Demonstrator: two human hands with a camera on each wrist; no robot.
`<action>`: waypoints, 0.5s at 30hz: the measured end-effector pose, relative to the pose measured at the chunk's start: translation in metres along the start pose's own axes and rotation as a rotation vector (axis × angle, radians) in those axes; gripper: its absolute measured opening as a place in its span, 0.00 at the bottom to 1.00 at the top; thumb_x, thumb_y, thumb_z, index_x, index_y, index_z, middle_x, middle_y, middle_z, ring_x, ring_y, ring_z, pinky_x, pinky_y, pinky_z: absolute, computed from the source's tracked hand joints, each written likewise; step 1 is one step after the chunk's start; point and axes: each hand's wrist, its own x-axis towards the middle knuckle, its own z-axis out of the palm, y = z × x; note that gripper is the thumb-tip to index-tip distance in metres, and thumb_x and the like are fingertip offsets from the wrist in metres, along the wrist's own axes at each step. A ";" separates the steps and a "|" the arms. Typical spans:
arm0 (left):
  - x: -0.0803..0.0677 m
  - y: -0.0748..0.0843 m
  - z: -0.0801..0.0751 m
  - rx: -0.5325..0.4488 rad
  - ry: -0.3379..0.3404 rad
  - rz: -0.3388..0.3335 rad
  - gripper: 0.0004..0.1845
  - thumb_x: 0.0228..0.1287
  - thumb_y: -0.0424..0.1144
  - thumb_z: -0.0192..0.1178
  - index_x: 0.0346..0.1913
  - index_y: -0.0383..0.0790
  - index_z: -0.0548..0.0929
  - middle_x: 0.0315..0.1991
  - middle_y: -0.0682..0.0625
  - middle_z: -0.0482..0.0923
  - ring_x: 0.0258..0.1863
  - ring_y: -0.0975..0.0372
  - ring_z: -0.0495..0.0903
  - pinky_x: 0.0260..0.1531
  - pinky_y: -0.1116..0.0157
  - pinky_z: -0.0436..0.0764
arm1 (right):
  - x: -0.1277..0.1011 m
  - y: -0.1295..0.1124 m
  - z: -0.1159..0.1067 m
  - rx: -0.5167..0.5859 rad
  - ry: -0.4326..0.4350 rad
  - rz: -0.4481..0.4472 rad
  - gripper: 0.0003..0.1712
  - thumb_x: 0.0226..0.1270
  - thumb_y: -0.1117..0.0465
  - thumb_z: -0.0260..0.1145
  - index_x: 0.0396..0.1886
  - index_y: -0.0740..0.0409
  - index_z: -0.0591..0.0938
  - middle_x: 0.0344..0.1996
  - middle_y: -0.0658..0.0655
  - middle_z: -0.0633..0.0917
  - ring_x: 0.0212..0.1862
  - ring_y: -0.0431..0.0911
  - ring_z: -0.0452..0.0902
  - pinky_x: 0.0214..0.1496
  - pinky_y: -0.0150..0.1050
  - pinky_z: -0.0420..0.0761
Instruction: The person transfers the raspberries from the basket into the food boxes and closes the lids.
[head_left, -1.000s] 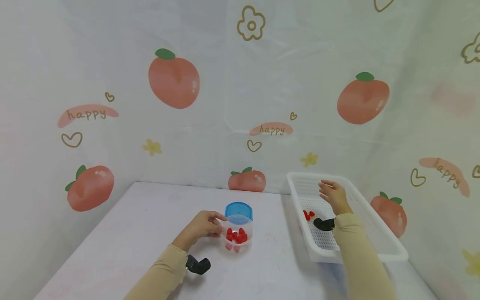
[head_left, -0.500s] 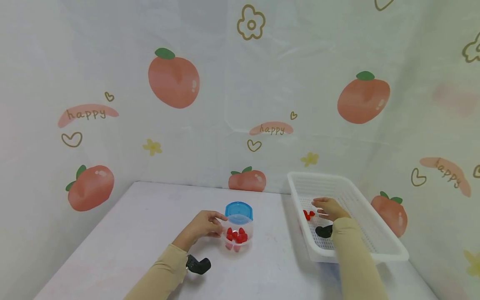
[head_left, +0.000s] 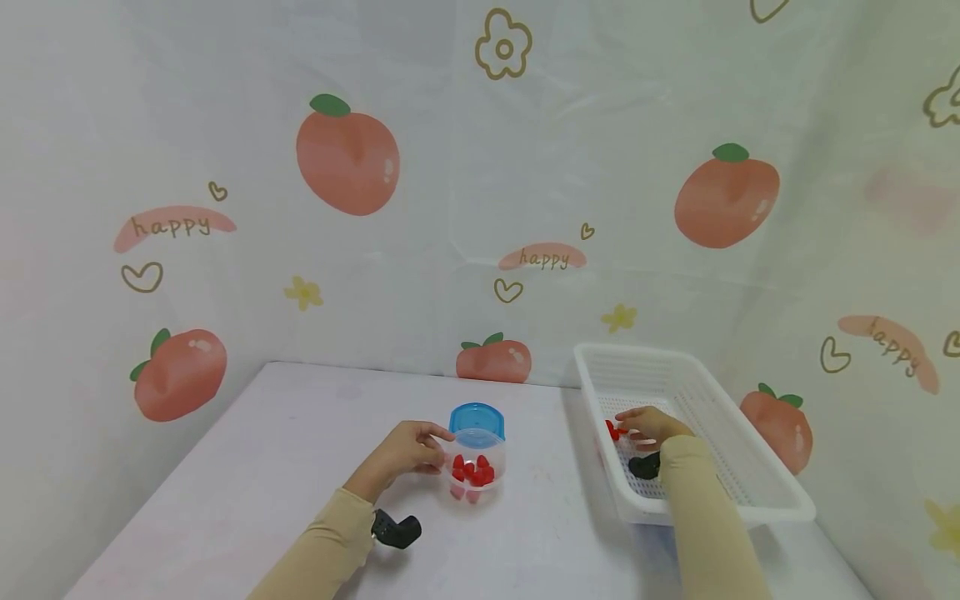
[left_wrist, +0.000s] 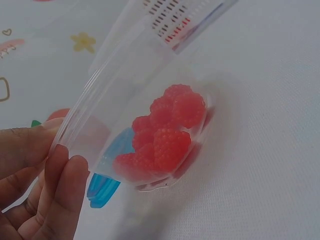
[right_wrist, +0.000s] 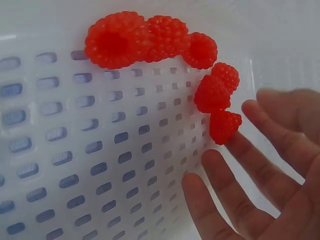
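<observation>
Raspberries (left_wrist: 167, 144) sat low in the clear plastic cup (left_wrist: 135, 95), whose rim your left grip (head_left: 405, 455) pinched, apparently to steady so light a vessel on the table (head_left: 300, 467). You had your right grip (head_left: 654, 427) inside the perforated white basket (head_left: 738, 442), fingers apart, by more raspberries (right_wrist: 211, 94) lined along its side; contact with the nearest one was unclear. Just beyond the cup lay the blue lid (head_left: 477, 417), presumably off so the mouth was free.
</observation>
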 end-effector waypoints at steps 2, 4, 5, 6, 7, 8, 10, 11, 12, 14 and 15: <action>0.000 0.000 0.000 0.002 0.000 -0.001 0.16 0.57 0.30 0.67 0.50 0.37 0.83 0.31 0.46 0.79 0.27 0.60 0.82 0.35 0.62 0.87 | -0.001 -0.001 0.000 -0.032 0.002 0.009 0.25 0.69 0.64 0.54 0.62 0.73 0.70 0.52 0.67 0.79 0.55 0.59 0.74 0.52 0.47 0.81; 0.000 0.000 0.000 0.003 0.001 -0.001 0.16 0.57 0.30 0.67 0.49 0.37 0.83 0.31 0.46 0.79 0.27 0.60 0.82 0.35 0.62 0.87 | -0.002 -0.001 0.000 -0.063 -0.001 0.015 0.23 0.68 0.65 0.54 0.59 0.73 0.72 0.47 0.63 0.82 0.50 0.53 0.78 0.48 0.43 0.81; 0.000 0.000 0.000 0.003 0.001 -0.001 0.16 0.57 0.30 0.67 0.50 0.37 0.83 0.31 0.46 0.79 0.27 0.60 0.82 0.35 0.62 0.87 | -0.003 -0.001 0.000 -0.080 -0.003 0.015 0.22 0.67 0.66 0.55 0.58 0.74 0.73 0.44 0.61 0.83 0.47 0.50 0.79 0.46 0.41 0.81; 0.000 0.000 0.000 0.004 0.001 -0.001 0.16 0.57 0.30 0.67 0.50 0.37 0.83 0.31 0.46 0.79 0.27 0.60 0.82 0.35 0.62 0.87 | -0.003 -0.001 0.000 -0.100 -0.010 0.007 0.21 0.66 0.67 0.55 0.56 0.75 0.74 0.41 0.59 0.84 0.44 0.48 0.79 0.44 0.40 0.82; 0.000 0.000 0.000 0.004 0.000 -0.001 0.16 0.57 0.30 0.67 0.50 0.37 0.83 0.31 0.46 0.79 0.27 0.60 0.82 0.35 0.62 0.87 | -0.003 0.000 0.000 -0.117 -0.015 0.001 0.20 0.65 0.67 0.55 0.54 0.76 0.75 0.37 0.56 0.85 0.40 0.45 0.79 0.43 0.38 0.82; 0.000 0.001 0.000 0.004 0.000 -0.001 0.16 0.57 0.30 0.67 0.50 0.37 0.83 0.31 0.46 0.79 0.27 0.60 0.82 0.35 0.62 0.87 | -0.003 0.001 0.000 -0.132 -0.018 -0.003 0.19 0.65 0.68 0.56 0.51 0.77 0.76 0.34 0.54 0.85 0.38 0.43 0.78 0.41 0.36 0.81; 0.000 0.001 0.000 0.002 0.001 -0.001 0.16 0.57 0.30 0.67 0.50 0.37 0.83 0.31 0.46 0.79 0.27 0.60 0.82 0.35 0.62 0.87 | -0.002 0.002 0.000 -0.159 -0.018 -0.002 0.15 0.63 0.69 0.57 0.46 0.76 0.78 0.30 0.51 0.84 0.33 0.40 0.77 0.38 0.33 0.81; 0.000 0.001 0.000 0.002 0.001 -0.002 0.16 0.57 0.30 0.67 0.49 0.37 0.83 0.31 0.46 0.79 0.27 0.60 0.82 0.35 0.62 0.87 | -0.002 0.002 0.000 -0.171 -0.020 -0.003 0.13 0.63 0.69 0.57 0.43 0.75 0.78 0.29 0.50 0.84 0.32 0.39 0.76 0.37 0.32 0.80; 0.000 0.001 0.000 0.001 0.002 -0.001 0.16 0.57 0.30 0.67 0.49 0.37 0.83 0.31 0.46 0.79 0.27 0.60 0.82 0.35 0.63 0.87 | -0.001 0.003 0.000 -0.177 -0.022 -0.003 0.11 0.63 0.69 0.57 0.41 0.75 0.79 0.28 0.49 0.83 0.31 0.39 0.76 0.37 0.32 0.80; 0.000 0.001 0.000 0.002 0.001 0.001 0.16 0.57 0.30 0.67 0.50 0.37 0.83 0.31 0.46 0.79 0.27 0.60 0.82 0.35 0.63 0.86 | -0.001 0.002 0.001 -0.176 -0.017 0.010 0.08 0.64 0.69 0.59 0.38 0.73 0.79 0.27 0.49 0.82 0.30 0.39 0.76 0.36 0.31 0.80; 0.000 0.001 0.001 0.003 0.001 0.002 0.16 0.57 0.30 0.67 0.50 0.36 0.83 0.31 0.46 0.79 0.27 0.60 0.82 0.35 0.63 0.87 | -0.001 0.002 0.002 -0.179 -0.017 0.014 0.08 0.64 0.69 0.59 0.38 0.72 0.79 0.27 0.49 0.82 0.30 0.39 0.76 0.36 0.32 0.80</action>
